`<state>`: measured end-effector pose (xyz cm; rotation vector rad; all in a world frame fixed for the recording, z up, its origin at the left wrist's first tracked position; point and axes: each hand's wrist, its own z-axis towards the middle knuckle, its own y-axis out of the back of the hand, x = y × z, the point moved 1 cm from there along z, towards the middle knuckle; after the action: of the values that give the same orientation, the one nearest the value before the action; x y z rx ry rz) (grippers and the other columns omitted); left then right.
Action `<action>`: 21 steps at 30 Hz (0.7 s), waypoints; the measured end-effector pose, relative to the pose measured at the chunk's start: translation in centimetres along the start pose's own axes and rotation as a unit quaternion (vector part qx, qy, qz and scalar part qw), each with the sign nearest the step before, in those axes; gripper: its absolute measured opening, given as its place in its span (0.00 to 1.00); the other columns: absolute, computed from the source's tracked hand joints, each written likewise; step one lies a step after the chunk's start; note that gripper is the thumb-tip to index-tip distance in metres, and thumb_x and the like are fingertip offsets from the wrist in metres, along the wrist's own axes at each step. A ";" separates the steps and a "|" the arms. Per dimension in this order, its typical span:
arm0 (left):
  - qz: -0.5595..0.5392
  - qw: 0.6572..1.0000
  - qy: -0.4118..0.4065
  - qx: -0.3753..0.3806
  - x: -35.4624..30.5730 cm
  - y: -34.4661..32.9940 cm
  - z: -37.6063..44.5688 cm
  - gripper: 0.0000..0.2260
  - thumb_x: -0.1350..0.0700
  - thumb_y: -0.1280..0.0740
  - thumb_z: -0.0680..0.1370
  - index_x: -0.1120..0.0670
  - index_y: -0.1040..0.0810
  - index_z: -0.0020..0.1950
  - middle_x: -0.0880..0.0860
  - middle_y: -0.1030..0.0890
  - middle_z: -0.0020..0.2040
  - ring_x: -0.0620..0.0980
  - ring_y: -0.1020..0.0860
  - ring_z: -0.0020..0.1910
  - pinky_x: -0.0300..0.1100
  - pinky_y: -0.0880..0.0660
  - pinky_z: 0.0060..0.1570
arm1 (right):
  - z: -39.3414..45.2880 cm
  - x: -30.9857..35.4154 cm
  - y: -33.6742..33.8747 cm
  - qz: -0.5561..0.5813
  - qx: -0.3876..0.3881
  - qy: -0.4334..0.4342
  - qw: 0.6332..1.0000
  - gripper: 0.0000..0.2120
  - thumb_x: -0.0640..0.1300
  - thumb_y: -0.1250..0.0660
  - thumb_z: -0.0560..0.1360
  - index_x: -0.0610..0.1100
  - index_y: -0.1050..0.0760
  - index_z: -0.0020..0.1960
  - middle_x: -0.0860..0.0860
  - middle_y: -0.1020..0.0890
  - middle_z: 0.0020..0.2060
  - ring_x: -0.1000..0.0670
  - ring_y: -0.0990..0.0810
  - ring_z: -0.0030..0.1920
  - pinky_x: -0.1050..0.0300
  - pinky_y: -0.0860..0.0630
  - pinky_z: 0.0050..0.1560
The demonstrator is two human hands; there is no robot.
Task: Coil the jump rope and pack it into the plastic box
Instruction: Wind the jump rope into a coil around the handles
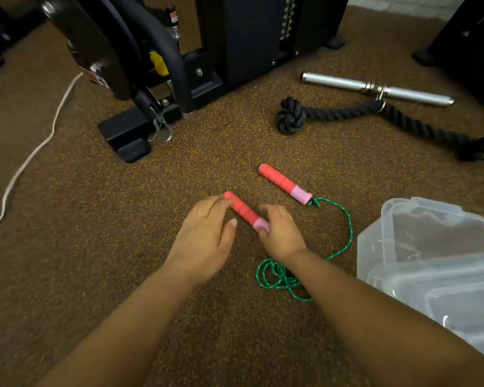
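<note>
Both hands meet on one red jump rope handle [245, 212] on the gym floor [95, 219]: left hand [207, 236] fingers touch its tip, right hand [280, 230] pinches its pink end. Green cord [280, 277] lies tangled, uncoiled; the plastic box [403, 233] waits open, empty.

Floor [95, 219]: open left of hands. Obstacles: plastic box [430, 247] at right; machine base [129, 135] ahead-left; black rope [347, 113] and steel bar [375, 89] ahead-right; white cord [34, 152] far left.
</note>
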<state>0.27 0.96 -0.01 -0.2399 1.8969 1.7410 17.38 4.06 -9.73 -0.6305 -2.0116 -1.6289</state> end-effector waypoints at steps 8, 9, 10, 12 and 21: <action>-0.007 1.000 -0.016 0.009 0.1 -1.0 -0.6 0.26 0.45 0.50 0.76 0.54 0.31 0.70 0.53 0.29 0.69 0.47 0.37 0.69 0.30 0.51 0.67 | 2.1 0.4 -1.8 -0.092 0.095 -0.039 0.990 0.32 0.39 0.37 0.76 0.44 0.48 0.76 0.43 0.35 0.71 0.43 0.36 0.71 0.47 0.36 0.70; -0.007 1.000 -0.013 0.016 0.0 -1.3 -0.8 0.26 0.44 0.50 0.76 0.54 0.31 0.70 0.53 0.30 0.69 0.47 0.37 0.70 0.32 0.50 0.68 | 1.7 0.3 -2.0 -0.118 0.102 -0.036 0.987 0.32 0.37 0.39 0.76 0.43 0.49 0.76 0.43 0.35 0.71 0.43 0.36 0.71 0.47 0.35 0.69; -0.008 1.000 -0.010 0.021 -0.1 -1.5 -0.9 0.26 0.44 0.50 0.76 0.54 0.31 0.70 0.52 0.30 0.70 0.47 0.37 0.70 0.34 0.48 0.69 | 1.4 0.0 -2.2 -0.144 0.100 -0.025 0.984 0.31 0.35 0.41 0.76 0.42 0.49 0.76 0.43 0.35 0.70 0.43 0.36 0.70 0.47 0.33 0.68; -0.007 1.000 -0.007 0.028 -0.2 -1.8 -1.0 0.27 0.44 0.51 0.76 0.54 0.31 0.70 0.52 0.30 0.70 0.48 0.36 0.70 0.37 0.46 0.70 | 0.5 -0.7 -2.1 -0.166 0.087 -0.014 0.982 0.28 0.34 0.42 0.76 0.42 0.45 0.74 0.43 0.33 0.68 0.43 0.34 0.68 0.48 0.30 0.65; -0.006 0.999 -0.015 0.031 -2.7 -2.1 -0.7 0.28 0.42 0.52 0.75 0.53 0.32 0.71 0.52 0.31 0.70 0.49 0.36 0.71 0.42 0.44 0.72 | -3.2 -1.6 0.2 -0.046 0.036 -0.024 0.998 0.27 0.32 0.41 0.71 0.44 0.31 0.69 0.44 0.27 0.64 0.42 0.30 0.66 0.49 0.33 0.68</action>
<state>3.36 -0.65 -0.42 -0.1995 1.9198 1.6663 19.06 0.85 -9.98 -0.5644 -2.1530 -1.5977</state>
